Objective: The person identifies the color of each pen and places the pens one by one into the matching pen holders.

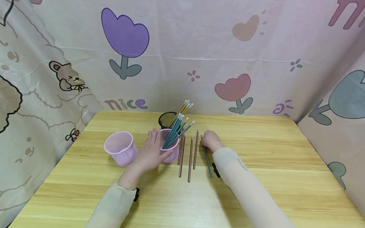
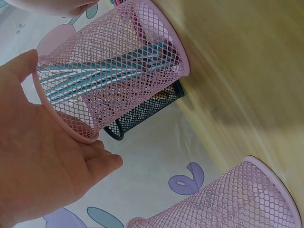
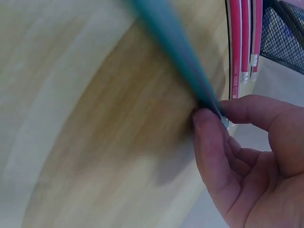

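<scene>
Two hands: left hand (image 1: 150,153) steadies pink mesh cup (image 1: 170,148); right hand (image 1: 210,141) pinches slim teal pencil (image 1: 207,161).

A thin teal wooden pencil (image 1: 207,161) lies near the middle of the head view, running toward the lower edge, its far end pinched. Just left of centre a pink wire-mesh pencil cup (image 1: 170,148) stands upright on the pale wooden tabletop, holding a fan of teal pencils (image 1: 177,133) that lean right.
</scene>
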### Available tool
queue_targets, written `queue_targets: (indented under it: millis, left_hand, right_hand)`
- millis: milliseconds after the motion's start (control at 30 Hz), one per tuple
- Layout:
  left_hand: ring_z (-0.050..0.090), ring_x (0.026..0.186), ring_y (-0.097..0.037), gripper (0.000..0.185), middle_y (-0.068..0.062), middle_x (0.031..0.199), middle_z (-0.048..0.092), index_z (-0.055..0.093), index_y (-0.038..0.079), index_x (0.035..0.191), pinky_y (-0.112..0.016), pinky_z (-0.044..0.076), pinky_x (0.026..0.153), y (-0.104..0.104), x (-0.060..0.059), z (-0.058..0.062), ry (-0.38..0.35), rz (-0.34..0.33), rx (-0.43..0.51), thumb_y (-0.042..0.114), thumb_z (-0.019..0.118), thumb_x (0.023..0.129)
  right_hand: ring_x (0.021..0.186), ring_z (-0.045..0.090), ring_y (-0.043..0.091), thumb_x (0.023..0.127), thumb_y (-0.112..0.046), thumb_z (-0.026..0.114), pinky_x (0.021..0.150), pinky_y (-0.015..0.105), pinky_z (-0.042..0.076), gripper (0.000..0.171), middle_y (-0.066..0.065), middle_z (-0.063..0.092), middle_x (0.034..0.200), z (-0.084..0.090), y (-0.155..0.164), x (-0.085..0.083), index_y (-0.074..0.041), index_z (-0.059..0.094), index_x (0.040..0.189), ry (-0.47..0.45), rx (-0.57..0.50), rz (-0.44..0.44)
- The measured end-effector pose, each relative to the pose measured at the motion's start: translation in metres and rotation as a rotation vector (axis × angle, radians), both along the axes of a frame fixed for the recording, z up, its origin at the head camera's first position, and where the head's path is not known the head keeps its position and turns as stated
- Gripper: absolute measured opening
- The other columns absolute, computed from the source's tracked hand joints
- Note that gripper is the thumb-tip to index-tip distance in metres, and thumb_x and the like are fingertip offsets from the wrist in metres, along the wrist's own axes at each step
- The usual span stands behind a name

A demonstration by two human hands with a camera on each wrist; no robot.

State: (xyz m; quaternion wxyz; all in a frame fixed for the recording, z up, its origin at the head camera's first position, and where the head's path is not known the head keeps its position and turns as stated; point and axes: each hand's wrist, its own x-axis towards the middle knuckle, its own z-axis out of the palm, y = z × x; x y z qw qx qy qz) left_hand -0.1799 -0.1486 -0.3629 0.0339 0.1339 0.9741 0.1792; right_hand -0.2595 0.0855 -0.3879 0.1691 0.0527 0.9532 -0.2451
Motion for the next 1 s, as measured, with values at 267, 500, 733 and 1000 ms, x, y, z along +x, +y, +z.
queue_targets:
  millis: [267, 500, 733, 1000]
  left_hand:
    - [0.000, 0.142, -0.044, 0.094, -0.027, 0.154, -0.002, 0.009, -0.010, 0.145, -0.052, 0.013, 0.116, 0.000, 0.000, -0.001, 0.006, 0.001, -0.001, 0.053, 0.050, 0.090]
    - [0.000, 0.142, -0.044, 0.095, -0.027, 0.154, -0.003, 0.008, -0.010, 0.146, -0.052, 0.012, 0.116, -0.002, 0.000, -0.001, 0.005, 0.003, 0.006, 0.055, 0.048, 0.090]
    - [-0.002, 0.142, -0.043, 0.094, -0.027, 0.154, -0.004, 0.006, -0.010, 0.146, -0.052, 0.012, 0.117, -0.001, -0.001, -0.001, -0.001, 0.003, 0.007, 0.053, 0.050, 0.090]
    - [0.000, 0.142, -0.044, 0.094, -0.027, 0.154, -0.002, 0.008, -0.011, 0.145, -0.053, 0.014, 0.116, 0.000, 0.000, -0.001, 0.007, 0.003, 0.002, 0.053, 0.050, 0.090]
  right_hand:
    - [0.040, 0.055, 0.012, 0.087, -0.007, 0.056, 0.048, 0.025, 0.056, 0.022, 0.004, 0.053, 0.051, -0.006, 0.017, -0.006, 0.000, 0.055, 0.066, -0.045, -0.329, -0.142]
    - [0.044, 0.058, 0.011, 0.089, -0.006, 0.051, 0.055, 0.026, 0.058, 0.017, 0.005, 0.056, 0.059, 0.001, 0.029, -0.005, 0.006, 0.057, 0.079, -0.093, -0.576, -0.203]
    - [0.044, 0.058, 0.010, 0.090, -0.007, 0.051, 0.054, 0.023, 0.057, 0.019, 0.004, 0.055, 0.058, 0.005, 0.033, -0.009, 0.001, 0.054, 0.074, -0.136, -0.604, -0.251]
    - [0.046, 0.059, 0.009, 0.089, -0.005, 0.048, 0.058, 0.023, 0.058, 0.016, 0.003, 0.057, 0.056, 0.004, 0.038, -0.012, 0.006, 0.058, 0.084, -0.154, -0.707, -0.284]
